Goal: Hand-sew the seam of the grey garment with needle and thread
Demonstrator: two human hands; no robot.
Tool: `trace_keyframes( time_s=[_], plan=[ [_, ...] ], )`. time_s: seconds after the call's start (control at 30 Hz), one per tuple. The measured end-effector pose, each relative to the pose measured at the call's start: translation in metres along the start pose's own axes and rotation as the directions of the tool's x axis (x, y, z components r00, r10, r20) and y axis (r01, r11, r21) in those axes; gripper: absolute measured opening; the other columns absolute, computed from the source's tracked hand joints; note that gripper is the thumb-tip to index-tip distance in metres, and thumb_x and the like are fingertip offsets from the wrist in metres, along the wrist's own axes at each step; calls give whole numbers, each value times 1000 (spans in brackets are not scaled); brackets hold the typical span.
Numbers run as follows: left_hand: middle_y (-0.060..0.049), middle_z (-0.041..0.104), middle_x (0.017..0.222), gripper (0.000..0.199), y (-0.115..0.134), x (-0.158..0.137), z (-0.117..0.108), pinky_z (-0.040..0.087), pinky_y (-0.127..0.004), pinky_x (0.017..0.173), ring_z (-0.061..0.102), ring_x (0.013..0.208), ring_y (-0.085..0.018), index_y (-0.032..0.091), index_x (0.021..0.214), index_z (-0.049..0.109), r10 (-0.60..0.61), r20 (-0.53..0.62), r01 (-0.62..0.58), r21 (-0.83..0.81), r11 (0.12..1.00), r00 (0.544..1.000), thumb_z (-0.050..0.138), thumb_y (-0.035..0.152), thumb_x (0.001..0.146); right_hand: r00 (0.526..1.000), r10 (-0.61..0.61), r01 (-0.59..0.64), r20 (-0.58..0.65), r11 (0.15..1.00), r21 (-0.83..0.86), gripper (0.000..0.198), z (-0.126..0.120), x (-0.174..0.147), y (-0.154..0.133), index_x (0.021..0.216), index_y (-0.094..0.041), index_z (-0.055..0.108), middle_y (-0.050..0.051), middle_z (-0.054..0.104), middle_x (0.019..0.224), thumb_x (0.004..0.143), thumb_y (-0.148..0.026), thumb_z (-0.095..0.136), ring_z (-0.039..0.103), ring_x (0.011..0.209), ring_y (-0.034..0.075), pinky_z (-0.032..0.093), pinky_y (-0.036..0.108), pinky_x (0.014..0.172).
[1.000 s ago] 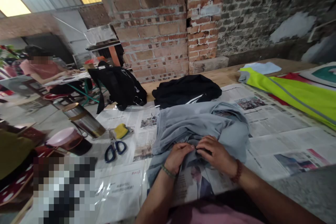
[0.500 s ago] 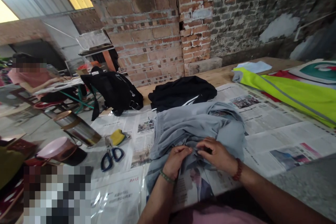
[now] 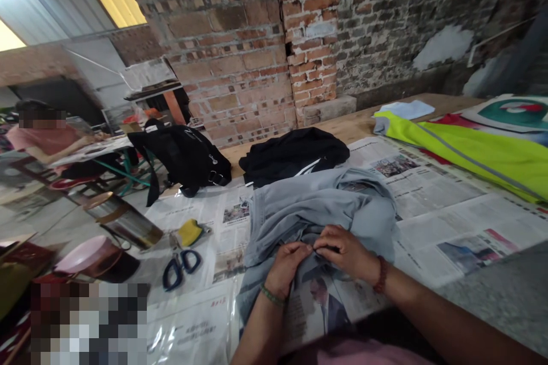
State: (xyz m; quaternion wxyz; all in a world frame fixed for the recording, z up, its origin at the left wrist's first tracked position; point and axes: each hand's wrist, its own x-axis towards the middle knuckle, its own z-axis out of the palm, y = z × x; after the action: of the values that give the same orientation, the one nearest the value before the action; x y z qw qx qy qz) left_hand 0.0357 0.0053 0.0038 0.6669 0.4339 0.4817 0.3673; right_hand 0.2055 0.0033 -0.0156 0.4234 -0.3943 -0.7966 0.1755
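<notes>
A crumpled light grey garment [image 3: 368, 217] lies in front of me on the newspaper-covered table. My left hand [image 3: 289, 265], with a green beaded bracelet on its wrist, pinches the near edge of the cloth. Against its fingertips, my right hand [image 3: 345, 251], wearing a red-brown bracelet, is closed in a pinch on the same edge. The fingers hide the exact spot they grip, and whether anything small is between them cannot be seen.
Left of the garment lie dark-handled scissors [image 3: 182, 268] and a yellow object [image 3: 189, 232], near a metal flask [image 3: 122, 219] and a pink-lidded container [image 3: 98, 262]. Behind are a black bag [image 3: 184, 157] and black cloth [image 3: 295, 154]. A neon-yellow garment [image 3: 479, 151] lies right; a person [image 3: 47, 140] sits far left.
My right hand has moved left, and its fingertips now meet those of my left hand. The left hand stays at the cloth edge. The view has shifted slightly.
</notes>
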Motion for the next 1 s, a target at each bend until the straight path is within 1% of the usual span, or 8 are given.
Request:
trace_keyframes(
  time_s=[0.2, 0.33, 0.5, 0.6, 0.73, 0.83, 0.9, 1.0],
  plan=[
    [3, 57, 52, 22, 1, 0, 1, 35, -23, 55, 45, 51, -9, 14, 58, 65, 2, 12, -2, 38, 999, 1000, 73, 35, 57, 999, -43, 42, -12, 998, -42, 13, 1, -3, -2, 80, -21, 62, 2, 58, 75, 84, -22, 50, 53, 74, 14, 40, 31, 72],
    [4, 51, 48, 28, -2, 2, 3, 31, -22, 51, 39, 48, -8, 13, 54, 62, 36, 9, -37, 115, 993, 999, 73, 39, 54, 992, 98, -83, -79, 981, 176, 16, -3, 1, -9, 73, -19, 58, 3, 58, 79, 84, -24, 47, 54, 79, 14, 43, 28, 73],
    [3, 50, 48, 31, -3, 2, 3, 30, -22, 48, 39, 46, -8, 13, 53, 61, 14, 3, -14, 128, 992, 1000, 73, 42, 53, 944, 313, -238, -102, 862, 447, 18, -22, 15, -17, 75, -19, 57, 2, 60, 79, 82, -33, 49, 56, 78, 14, 45, 28, 73],
    [3, 54, 50, 29, -1, 1, 4, 33, -22, 50, 43, 47, -9, 14, 55, 62, 0, 8, -1, 108, 994, 1000, 74, 41, 52, 922, 384, -327, 44, 713, 620, 21, -36, 26, -21, 78, -18, 55, 2, 62, 79, 81, -39, 50, 58, 65, 12, 46, 25, 62],
    [2, 57, 51, 26, 0, 0, 4, 36, -23, 53, 46, 48, -9, 14, 57, 63, -12, 29, 10, 64, 998, 1000, 74, 38, 54, 865, 379, -466, 329, 362, 807, 24, -48, 43, -20, 77, -18, 45, -2, 61, 65, 80, -41, 52, 50, 38, 6, 36, 17, 37],
    [3, 57, 52, 23, 0, 1, 3, 36, -22, 53, 47, 48, -9, 14, 58, 63, -10, 43, 7, 67, 998, 999, 73, 35, 57, 816, 378, -521, 438, 150, 840, 17, -57, 60, -9, 79, -18, 47, -4, 59, 60, 77, -32, 57, 54, 41, 8, 38, 16, 35],
    [3, 56, 50, 22, -1, 1, 2, 35, -22, 52, 45, 47, -9, 14, 57, 63, -11, 30, 8, 90, 996, 999, 72, 35, 58, 794, 413, -517, 447, 70, 853, 10, -63, 73, 1, 79, -17, 49, -3, 60, 61, 77, -23, 57, 60, 49, 10, 45, 18, 42],
    [4, 53, 48, 23, -1, 2, 1, 34, -22, 51, 44, 47, -9, 15, 56, 62, -13, 2, 12, 128, 992, 1000, 72, 36, 57, 788, 478, -463, 389, 43, 885, 5, -72, 90, 15, 77, -17, 49, -2, 61, 62, 79, -16, 53, 64, 59, 12, 51, 23, 53]
  ],
)
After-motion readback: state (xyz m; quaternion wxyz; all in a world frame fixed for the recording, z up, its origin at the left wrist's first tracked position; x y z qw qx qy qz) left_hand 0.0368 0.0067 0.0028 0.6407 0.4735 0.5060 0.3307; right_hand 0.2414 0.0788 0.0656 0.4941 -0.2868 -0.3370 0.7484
